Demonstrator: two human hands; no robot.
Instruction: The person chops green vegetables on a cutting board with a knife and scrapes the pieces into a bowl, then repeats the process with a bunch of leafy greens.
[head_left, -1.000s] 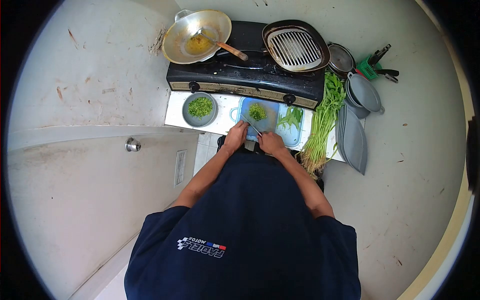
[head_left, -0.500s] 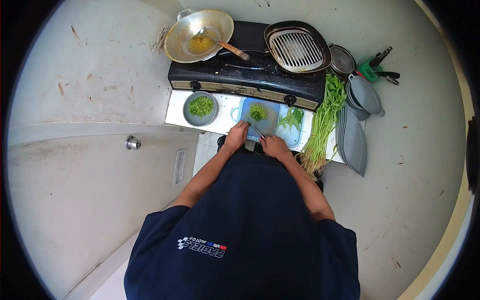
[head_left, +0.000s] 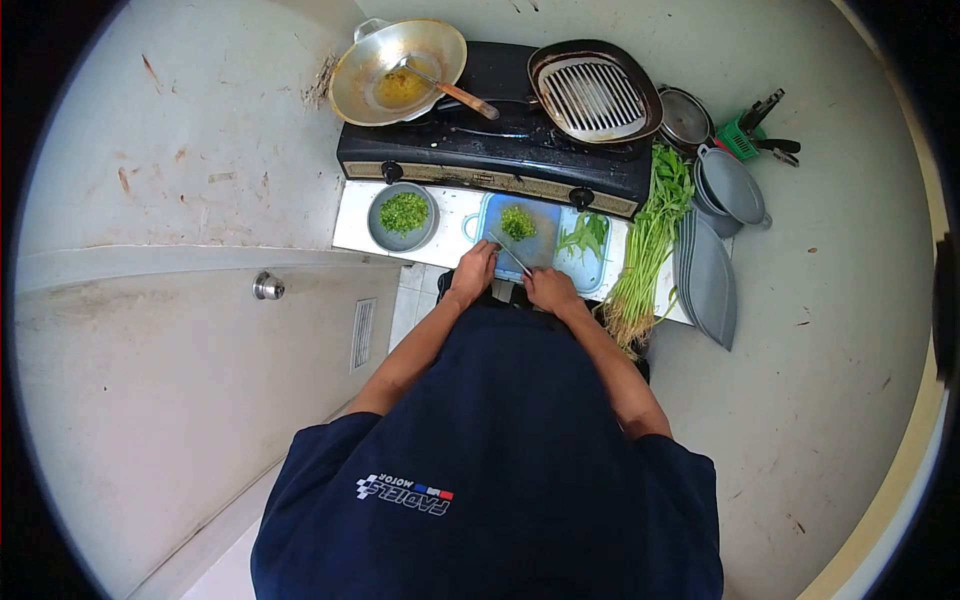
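My right hand (head_left: pixel 551 290) is closed round the handle of a knife (head_left: pixel 513 257), whose blade slants up and left over the blue cutting board (head_left: pixel 546 218). At the blade's far end is my left hand (head_left: pixel 475 269), its fingers drawn together by the board's lower left edge. Whether those fingers pinch the blade or a scrap of greens is too small to tell. Just above the blade lies a small heap of chopped greens (head_left: pixel 517 223). Some uncut leaves (head_left: pixel 584 236) rest on the right part of the board. Left of it, a grey bowl (head_left: pixel 374 228) holds more chopped greens.
Behind the board stands a black stove (head_left: pixel 480 165) bearing a wok (head_left: pixel 345 85) with a wooden-handled ladle (head_left: pixel 468 101) and a grill pan (head_left: pixel 540 75). A bunch of leafy stalks (head_left: pixel 640 260) lies right, beside grey lids (head_left: pixel 708 290), pots (head_left: pixel 735 185) and a green utensil basket (head_left: pixel 738 140).
The view has shifted very slightly. Both hands and the knife stay in nearly the same place over the board.
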